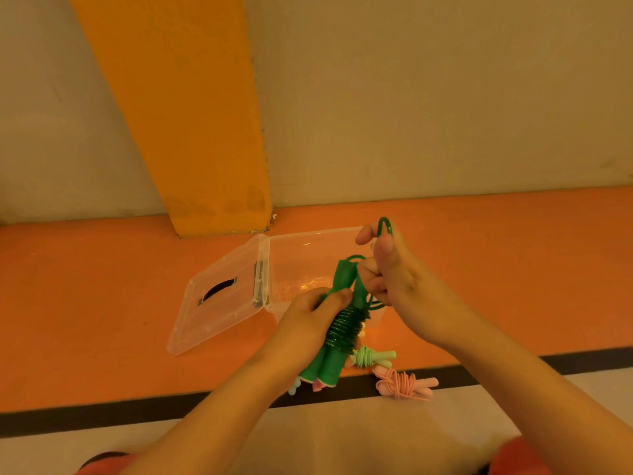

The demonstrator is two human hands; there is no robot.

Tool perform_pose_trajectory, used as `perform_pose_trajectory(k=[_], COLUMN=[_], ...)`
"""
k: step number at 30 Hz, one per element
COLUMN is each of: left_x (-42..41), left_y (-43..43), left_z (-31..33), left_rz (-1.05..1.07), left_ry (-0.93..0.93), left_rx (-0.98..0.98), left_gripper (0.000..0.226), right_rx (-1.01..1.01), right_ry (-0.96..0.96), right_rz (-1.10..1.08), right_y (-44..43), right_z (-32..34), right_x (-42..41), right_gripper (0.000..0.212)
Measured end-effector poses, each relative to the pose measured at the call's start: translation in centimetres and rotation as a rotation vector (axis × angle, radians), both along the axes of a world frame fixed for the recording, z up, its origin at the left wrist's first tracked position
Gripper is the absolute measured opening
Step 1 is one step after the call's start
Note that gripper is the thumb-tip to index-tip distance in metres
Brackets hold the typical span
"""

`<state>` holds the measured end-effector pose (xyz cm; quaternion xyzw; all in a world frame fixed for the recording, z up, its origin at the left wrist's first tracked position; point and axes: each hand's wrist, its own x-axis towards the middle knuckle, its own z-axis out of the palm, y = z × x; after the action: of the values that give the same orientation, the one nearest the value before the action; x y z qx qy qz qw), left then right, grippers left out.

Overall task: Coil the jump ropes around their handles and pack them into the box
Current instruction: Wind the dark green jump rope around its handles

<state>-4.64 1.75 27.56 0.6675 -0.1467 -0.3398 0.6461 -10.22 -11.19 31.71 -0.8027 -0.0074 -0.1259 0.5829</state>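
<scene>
**Fig. 1.** Left hand (308, 313) grips the coiled handles of the green jump rope (346, 323), at 5 o'clock of the open box (298, 248). Right hand (400, 279) pinches the final loop (383, 219), seemingly its tail. We should pull taut, then tuck it.

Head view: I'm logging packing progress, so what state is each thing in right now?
Dark green jump rope: partly coiled round its handles, end loop loose.
Left hand: grips the coiled handles.
Right hand: pinches the raised end loop.
Clear box: open, lid flat beside it.
Light green jump rope: coiled, on the floor, outside the box.
Pink jump rope: coiled, on the floor, outside the box.
</scene>
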Motion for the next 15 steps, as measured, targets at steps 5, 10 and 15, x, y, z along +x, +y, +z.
perform_pose_trajectory(k=[5, 10, 15], left_x=[-0.6, -0.9, -1.1], left_y=[-0.3, -0.4, -0.4], left_z=[-0.4, 0.2, 0.3], left_rz=[-0.003, 0.006, -0.008], left_ry=[0.038, 0.341, 0.426], left_rx=[0.025, -0.027, -0.038], left_gripper=[0.029, 0.040, 0.046], right_rx=[-0.071, -0.344, -0.666], right_ry=[0.087, -0.129, -0.159], right_rz=[-0.033, -0.136, -0.278], right_y=[-0.7, -0.1, 1.5], right_z=[-0.4, -0.7, -1.4], right_x=[0.6, 0.7, 0.4], right_gripper=[0.062, 0.035, 0.050])
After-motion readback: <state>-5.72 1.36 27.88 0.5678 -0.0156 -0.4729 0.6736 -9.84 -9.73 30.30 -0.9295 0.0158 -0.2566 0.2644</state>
